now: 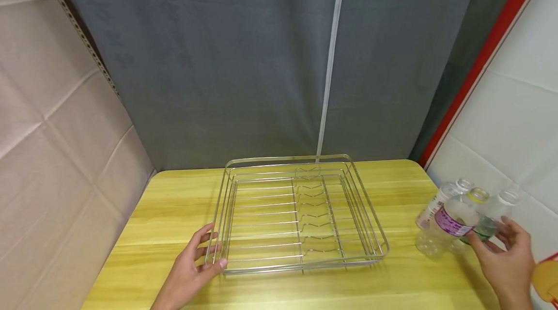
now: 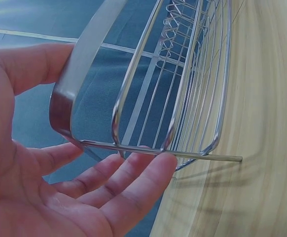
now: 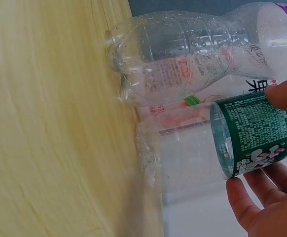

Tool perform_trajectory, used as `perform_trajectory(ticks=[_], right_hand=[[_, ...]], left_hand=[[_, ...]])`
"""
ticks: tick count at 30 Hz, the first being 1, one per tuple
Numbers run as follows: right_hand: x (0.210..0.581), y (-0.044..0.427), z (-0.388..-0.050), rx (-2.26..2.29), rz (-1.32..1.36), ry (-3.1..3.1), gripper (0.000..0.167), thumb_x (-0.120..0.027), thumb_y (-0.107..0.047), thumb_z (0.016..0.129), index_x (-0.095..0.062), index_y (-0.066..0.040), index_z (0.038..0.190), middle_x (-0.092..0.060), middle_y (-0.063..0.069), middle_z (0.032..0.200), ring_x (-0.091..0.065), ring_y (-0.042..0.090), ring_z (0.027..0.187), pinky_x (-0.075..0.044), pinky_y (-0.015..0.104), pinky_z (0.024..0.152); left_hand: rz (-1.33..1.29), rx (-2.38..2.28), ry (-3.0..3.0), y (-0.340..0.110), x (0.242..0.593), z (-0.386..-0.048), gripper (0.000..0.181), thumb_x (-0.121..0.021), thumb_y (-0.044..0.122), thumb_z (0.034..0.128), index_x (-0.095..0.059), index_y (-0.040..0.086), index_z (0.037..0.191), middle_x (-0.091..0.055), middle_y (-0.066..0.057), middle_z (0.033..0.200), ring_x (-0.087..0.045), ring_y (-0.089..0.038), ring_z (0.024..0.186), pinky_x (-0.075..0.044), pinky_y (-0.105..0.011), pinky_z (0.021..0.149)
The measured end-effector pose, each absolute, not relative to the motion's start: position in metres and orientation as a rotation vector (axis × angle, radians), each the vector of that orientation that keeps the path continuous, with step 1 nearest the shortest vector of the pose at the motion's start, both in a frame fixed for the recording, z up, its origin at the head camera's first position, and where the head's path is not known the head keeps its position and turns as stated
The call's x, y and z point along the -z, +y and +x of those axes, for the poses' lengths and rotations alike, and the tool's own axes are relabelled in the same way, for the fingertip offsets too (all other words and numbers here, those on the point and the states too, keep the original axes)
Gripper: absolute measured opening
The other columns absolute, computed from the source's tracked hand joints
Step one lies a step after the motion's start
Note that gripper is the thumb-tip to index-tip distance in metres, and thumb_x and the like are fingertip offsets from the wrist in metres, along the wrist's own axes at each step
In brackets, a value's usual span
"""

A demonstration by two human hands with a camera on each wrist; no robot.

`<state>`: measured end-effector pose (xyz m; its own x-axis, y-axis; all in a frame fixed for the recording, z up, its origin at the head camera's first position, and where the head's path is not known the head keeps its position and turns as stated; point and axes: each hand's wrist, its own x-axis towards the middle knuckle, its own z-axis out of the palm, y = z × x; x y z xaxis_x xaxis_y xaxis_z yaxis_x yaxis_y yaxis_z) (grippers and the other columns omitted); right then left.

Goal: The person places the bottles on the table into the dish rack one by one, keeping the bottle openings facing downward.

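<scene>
A rectangular wire rack sits on the wooden table. My left hand is at its front left corner; in the left wrist view the thumb is behind the flat rim and the fingertips touch the lower wires. At the right, my right hand grips a clear bottle with a green label, thumb on one side, fingers on the other. Beside it stand a clear bottle with a purple label and a bottle with a pinkish label.
The wooden table meets a grey curtain at the back. Pale sheets hang at the left and the right. An orange object is partly in view at the right edge.
</scene>
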<state>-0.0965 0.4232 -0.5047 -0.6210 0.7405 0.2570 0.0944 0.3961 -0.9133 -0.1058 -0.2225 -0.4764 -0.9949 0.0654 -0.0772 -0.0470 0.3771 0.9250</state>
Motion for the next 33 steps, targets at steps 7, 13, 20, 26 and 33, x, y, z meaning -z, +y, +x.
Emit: perform_trajectory(ticks=[7,13,20,26,33], right_hand=[[0.502,0.423,-0.094,-1.24,-0.737,-2.0,0.081,-0.078,-0.002,0.089,-0.041,-0.021,0.159,-0.047,-0.03,0.115,-0.047,-0.012,0.106,-0.04,-0.007,0.079],[0.501,0.423,-0.092,-1.205,-0.724,-1.981,0.08,-0.079,-0.002,0.088,-0.043,-0.022,0.157,-0.048,-0.03,0.115,-0.048,-0.012,0.106,-0.04,-0.007,0.079],[0.493,0.421,-0.091,-1.205,-0.693,-1.957,0.081,-0.078,0.001,0.087,-0.043,-0.02,0.157,-0.049,-0.029,0.117,-0.05,-0.011,0.112,-0.04,-0.007,0.081],[0.483,0.416,-0.088,-1.188,-0.657,-1.932,0.08,-0.079,0.002,0.086,-0.044,-0.019,0.155,-0.049,-0.026,0.118,-0.05,-0.01,0.11,-0.041,-0.006,0.083],[0.471,0.414,-0.077,-1.082,-0.619,-1.909,0.078,-0.079,-0.005,0.088,-0.045,-0.021,0.156,-0.045,-0.028,0.121,-0.048,-0.013,0.111,-0.043,-0.004,0.088]], left_hand=[[0.031,-1.721,2.502,-0.223,0.478,-0.105,0.085,-0.087,0.026,0.0894,-0.039,0.03,0.159,-0.049,-0.018,0.155,-0.063,-0.04,0.131,-0.066,-0.037,0.088],[0.03,-1.729,2.49,-0.223,0.478,-0.105,0.085,-0.087,0.026,0.0894,-0.038,0.03,0.159,-0.048,-0.018,0.155,-0.064,-0.04,0.13,-0.066,-0.037,0.088],[0.034,-1.713,2.506,-0.223,0.476,-0.104,0.085,-0.087,0.028,0.0892,-0.039,0.031,0.159,-0.05,-0.018,0.154,-0.065,-0.039,0.129,-0.066,-0.038,0.088],[0.035,-1.702,2.522,-0.224,0.476,-0.103,0.084,-0.087,0.031,0.0889,-0.04,0.032,0.158,-0.051,-0.017,0.154,-0.065,-0.038,0.128,-0.066,-0.039,0.089],[0.03,-1.693,2.525,-0.226,0.475,-0.104,0.083,-0.087,0.032,0.0892,-0.04,0.032,0.158,-0.052,-0.017,0.154,-0.067,-0.034,0.124,-0.066,-0.039,0.088]])
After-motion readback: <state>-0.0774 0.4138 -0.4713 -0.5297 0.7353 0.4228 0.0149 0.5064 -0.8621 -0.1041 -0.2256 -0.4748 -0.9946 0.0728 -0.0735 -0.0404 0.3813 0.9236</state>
